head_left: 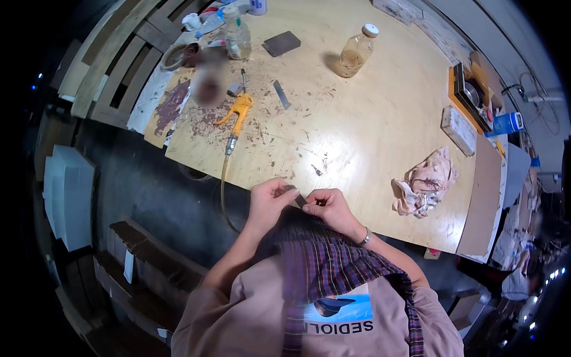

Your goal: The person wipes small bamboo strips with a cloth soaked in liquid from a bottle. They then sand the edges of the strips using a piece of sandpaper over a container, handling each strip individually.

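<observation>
Close to my body, at the table's near edge, my left hand (267,203) and my right hand (334,211) pinch a small dark flat strip (300,200) between them. The left fingertips grip its upper end and the right fingertips its lower end. Its material is too small to make out. Beyond my left hand, a yellow air blow gun (239,112) lies on the table, its hose (223,193) hanging over the edge. A thin grey metal blade-like strip (281,95) rests to its right. Farther back is a dark rectangular block (281,44).
The wooden table (380,119) carries a white-capped bottle (357,55), a clear bottle (237,40) and a tape roll (173,58). A stained cloth (429,181) and a pale block (458,130) lie right. Cardboard boxes (143,262) stand on the floor at left.
</observation>
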### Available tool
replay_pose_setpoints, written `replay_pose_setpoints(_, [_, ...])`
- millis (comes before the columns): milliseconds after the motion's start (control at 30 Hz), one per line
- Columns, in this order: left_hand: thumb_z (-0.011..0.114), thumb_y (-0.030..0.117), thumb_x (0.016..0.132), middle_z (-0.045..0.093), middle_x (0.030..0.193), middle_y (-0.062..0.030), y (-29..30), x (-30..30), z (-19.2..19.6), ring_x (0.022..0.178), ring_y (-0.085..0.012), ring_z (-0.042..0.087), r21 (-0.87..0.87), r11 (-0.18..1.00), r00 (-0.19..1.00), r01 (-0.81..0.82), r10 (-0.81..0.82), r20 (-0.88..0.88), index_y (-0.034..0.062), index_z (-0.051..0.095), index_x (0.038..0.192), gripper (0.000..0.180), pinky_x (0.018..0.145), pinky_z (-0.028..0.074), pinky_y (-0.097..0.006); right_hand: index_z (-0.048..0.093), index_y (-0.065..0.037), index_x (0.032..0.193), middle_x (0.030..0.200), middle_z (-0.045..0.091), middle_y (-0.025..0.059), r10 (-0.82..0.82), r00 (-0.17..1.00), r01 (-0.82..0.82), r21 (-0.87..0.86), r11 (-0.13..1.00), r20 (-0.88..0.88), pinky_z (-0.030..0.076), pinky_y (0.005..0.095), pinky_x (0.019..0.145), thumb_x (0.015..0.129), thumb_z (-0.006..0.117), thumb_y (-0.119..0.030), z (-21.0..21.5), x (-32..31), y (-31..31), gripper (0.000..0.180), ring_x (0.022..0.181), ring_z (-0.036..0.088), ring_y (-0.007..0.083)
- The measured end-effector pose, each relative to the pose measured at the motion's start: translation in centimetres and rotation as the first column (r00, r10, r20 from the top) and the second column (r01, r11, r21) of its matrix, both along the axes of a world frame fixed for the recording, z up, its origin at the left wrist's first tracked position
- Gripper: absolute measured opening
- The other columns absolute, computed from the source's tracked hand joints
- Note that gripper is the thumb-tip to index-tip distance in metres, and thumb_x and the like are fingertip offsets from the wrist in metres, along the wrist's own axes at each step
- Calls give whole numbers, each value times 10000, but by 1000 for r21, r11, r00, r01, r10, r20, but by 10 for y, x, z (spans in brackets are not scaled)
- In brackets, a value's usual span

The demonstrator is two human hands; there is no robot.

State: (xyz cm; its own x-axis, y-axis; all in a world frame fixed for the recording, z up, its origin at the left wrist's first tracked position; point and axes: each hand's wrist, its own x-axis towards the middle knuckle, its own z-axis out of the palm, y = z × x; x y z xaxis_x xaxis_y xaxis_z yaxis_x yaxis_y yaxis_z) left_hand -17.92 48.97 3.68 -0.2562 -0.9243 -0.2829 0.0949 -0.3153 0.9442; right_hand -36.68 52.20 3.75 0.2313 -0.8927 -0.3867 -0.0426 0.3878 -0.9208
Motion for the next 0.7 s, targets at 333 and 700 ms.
replay_pose_setpoints(333, [723, -12, 813, 656, 717, -29, 43, 10, 7, 633, -53, 569, 27, 988, 988, -151, 150, 36, -20, 660, 782, 70, 568, 442, -195, 669, 8, 811, 691, 567, -61, 177, 983, -177, 8, 984, 44, 379, 204, 565, 825, 702, 12, -9, -4, 20, 36, 631, 467, 17])
replay_pose_setpoints(700, [721, 63, 845, 571, 673, 53, -46, 57, 14, 611, -5, 455, -21, 948, 930, 318, -308, 201, 16, 650, 798, 96, 550, 367, -181, 678, 11, 822, 711, 601, -39, 63, 998, -64, 37, 997, 27, 393, 207, 578, 825, 697, 20, -5, 22, -15, 22, 644, 497, 26])
